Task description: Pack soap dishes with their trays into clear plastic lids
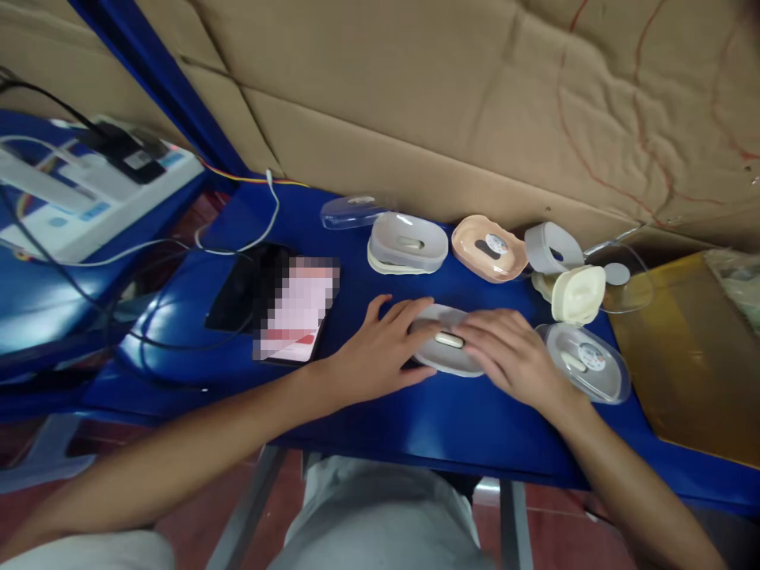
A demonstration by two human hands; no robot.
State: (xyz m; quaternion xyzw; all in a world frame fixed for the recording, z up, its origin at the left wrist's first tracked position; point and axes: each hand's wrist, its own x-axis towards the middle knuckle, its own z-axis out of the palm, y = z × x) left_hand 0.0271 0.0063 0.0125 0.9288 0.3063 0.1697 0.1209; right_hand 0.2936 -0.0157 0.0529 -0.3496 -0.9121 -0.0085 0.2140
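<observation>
My hands [380, 352] could pass nearer me over the glossy blue worktop [416, 423]; a pale-grey oval plastic container [435, 245] and peach oval plastic dish [469, 241] blocked the far side, a brown rectangular carton [694, 360] the right.

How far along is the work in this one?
Apparently done: the stickered dish at far right, with its cream strip on. In hand: a grey dish, left hand and right hand at its ends, another strip at its middle. Apparently left: the peach dish, showing a dark slot and no strip.

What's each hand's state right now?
Left hand: open, spread at the left end of the gray oval piece.
Right hand: over its right end; grip unclear.
</observation>
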